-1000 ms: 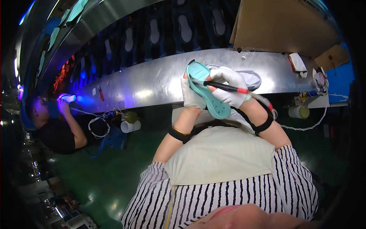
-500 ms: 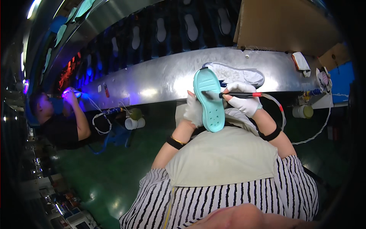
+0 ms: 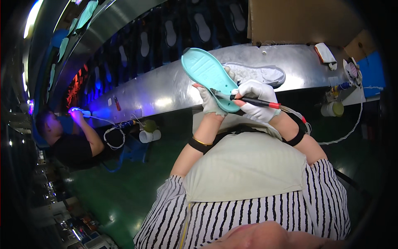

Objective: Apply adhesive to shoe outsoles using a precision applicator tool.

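Observation:
A turquoise shoe sole (image 3: 207, 70) is tilted toward the upper left in front of me. My left hand (image 3: 210, 102), in a white glove with bare fingertips, grips it from beneath and along its edge. In my right hand (image 3: 258, 98), also white-gloved, is a brush (image 3: 251, 100) with a black handle, a red band and a pale hose at its back end. Its bristles touch the sole's face near the lower end. Just behind the hands, a white shoe upper (image 3: 257, 75) with a dark grey rim lies on the metal ledge (image 3: 166, 93).
Beyond the ledge, a dark conveyor carries several pale foot-shaped forms (image 3: 203, 27). A cardboard sheet (image 3: 298, 20) stands at the back right, near a white-and-orange cloth (image 3: 326, 56). At the left, a co-worker (image 3: 74, 137) handles a blue-lit piece. Cups (image 3: 150, 136) hang below the ledge.
The sole has moved up and left and turned, its top end now pointing upper left. My brush has shifted from the sole's middle toward its lower end.

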Demonstrator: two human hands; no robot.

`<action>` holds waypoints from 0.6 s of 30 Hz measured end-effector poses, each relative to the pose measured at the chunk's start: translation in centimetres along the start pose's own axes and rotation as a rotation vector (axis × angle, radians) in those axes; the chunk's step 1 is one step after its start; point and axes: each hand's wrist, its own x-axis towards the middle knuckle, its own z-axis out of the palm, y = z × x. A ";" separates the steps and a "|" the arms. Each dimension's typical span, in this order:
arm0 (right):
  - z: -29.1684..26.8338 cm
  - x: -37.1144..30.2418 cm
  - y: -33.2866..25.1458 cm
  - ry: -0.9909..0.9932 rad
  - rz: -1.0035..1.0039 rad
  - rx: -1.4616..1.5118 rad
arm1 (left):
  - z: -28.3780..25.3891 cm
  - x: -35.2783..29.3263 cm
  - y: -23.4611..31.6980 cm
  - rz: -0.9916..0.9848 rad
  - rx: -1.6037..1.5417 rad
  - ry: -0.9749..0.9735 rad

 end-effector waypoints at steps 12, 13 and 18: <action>-0.1 0.3 0.7 -0.109 0.399 0.339 | 0.4 1.5 3.0 -0.084 -0.069 -0.186; -0.4 0.4 0.7 -0.133 0.465 0.409 | 0.2 1.5 3.4 -0.142 -0.036 -0.271; -0.6 0.7 0.3 -0.009 0.353 0.418 | 0.9 1.5 4.2 -0.200 0.189 -0.190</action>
